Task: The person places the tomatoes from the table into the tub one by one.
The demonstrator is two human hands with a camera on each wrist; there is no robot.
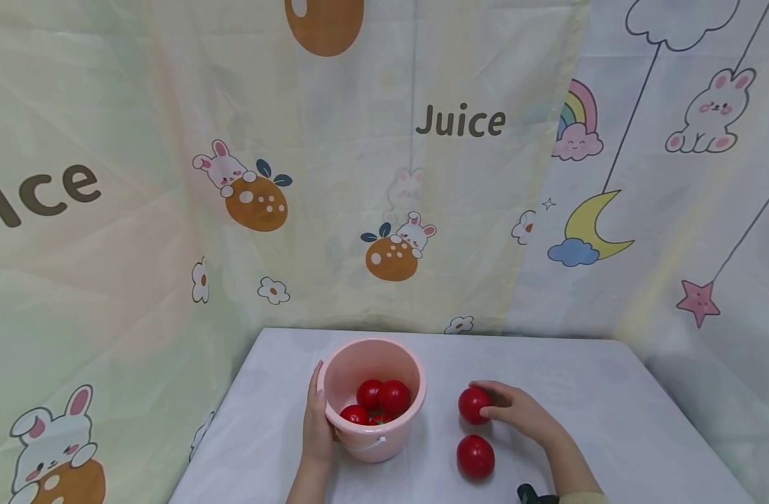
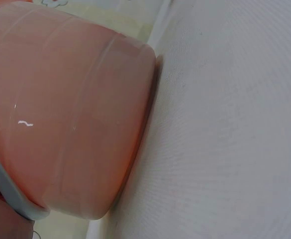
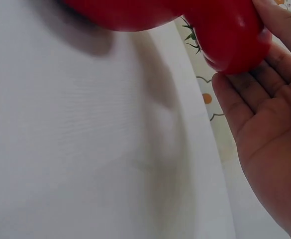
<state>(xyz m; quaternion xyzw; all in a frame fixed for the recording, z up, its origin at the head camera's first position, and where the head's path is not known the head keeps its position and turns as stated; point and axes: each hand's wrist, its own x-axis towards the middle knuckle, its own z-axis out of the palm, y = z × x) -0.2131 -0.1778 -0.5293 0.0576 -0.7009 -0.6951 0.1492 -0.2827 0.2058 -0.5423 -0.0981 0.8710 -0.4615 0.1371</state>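
A pink bucket stands on the white-covered table, with several red tomatoes inside. My left hand holds the bucket's left side, one finger lying up along the wall below the rim; the left wrist view shows the bucket wall large and little of the hand. To the bucket's right, my right hand has thumb and fingers on opposite sides of a red tomato. Its fingers touch that tomato in the right wrist view. Whether the tomato is off the table cannot be told.
Another red tomato lies on the table nearer me, just in front of the held one. A dark object shows beside the right sleeve. The bucket's pale handle hangs down its side. Printed cloth hangs behind the table.
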